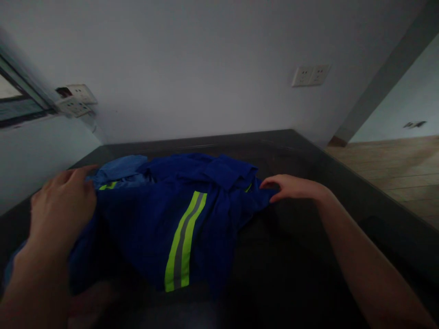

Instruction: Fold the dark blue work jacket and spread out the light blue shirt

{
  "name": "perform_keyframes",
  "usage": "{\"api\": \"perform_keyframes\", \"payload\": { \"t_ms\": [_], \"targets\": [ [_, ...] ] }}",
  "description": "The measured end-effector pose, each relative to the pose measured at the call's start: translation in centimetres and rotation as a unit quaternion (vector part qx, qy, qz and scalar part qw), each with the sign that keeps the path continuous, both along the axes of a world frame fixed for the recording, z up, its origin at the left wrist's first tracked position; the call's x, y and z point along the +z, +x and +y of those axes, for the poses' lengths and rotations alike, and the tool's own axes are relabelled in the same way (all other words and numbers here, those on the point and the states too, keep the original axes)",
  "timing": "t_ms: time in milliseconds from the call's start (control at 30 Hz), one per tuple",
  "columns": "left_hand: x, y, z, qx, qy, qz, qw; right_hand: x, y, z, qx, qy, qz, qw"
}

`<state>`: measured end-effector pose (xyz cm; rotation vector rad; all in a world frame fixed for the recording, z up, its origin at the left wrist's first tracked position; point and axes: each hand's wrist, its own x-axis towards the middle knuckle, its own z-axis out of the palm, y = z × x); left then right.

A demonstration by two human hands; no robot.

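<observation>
1. The blue work garment (164, 214) lies crumpled on the dark counter (308, 237): soft, light and limp
2. The left hand (63, 205) rests open on its left side
3. The right hand (291, 187) touches its right edge; in the dim light it is unclear whether it pinches
4. The edges likely give the best hold

Bare dark countertop (291, 256) is left open from 3 to 5 o'clock of the blue work garment (147, 219). Passage at 12 o'clock is blocked by the wall (206, 91).
</observation>
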<state>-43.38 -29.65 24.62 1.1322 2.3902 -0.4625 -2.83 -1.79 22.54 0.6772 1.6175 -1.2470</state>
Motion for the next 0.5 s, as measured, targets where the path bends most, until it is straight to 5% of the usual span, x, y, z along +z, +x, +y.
{"api": "perform_keyframes", "payload": {
  "t_ms": [100, 200, 267, 367, 500],
  "targets": [
    [2.8, 7.9, 3.2, -0.043, 0.093, -0.205, 0.974, -0.7, -0.8, -2.2, 0.085, 0.022, -0.064, 0.994],
    [4.8, 16.7, 3.2, -0.093, -0.046, -0.486, 0.868, -1.3, -1.2, -4.0, 0.136, 0.058, -0.096, 0.984],
    [5.4, 21.0, 1.9, -0.127, -0.119, -0.509, 0.843, -1.7, -1.2, -4.5, 0.134, 0.058, -0.097, 0.985],
    [4.9, 23.5, 0.3, -0.151, -0.140, -0.501, 0.841, -2.4, -0.6, -4.2, 0.094, 0.016, -0.087, 0.992],
    [2.9, 20.9, 0.6, -0.089, -0.116, -0.548, 0.824, -3.1, 0.6, -2.6, 0.028, -0.033, -0.026, 0.999]
  ]
}}
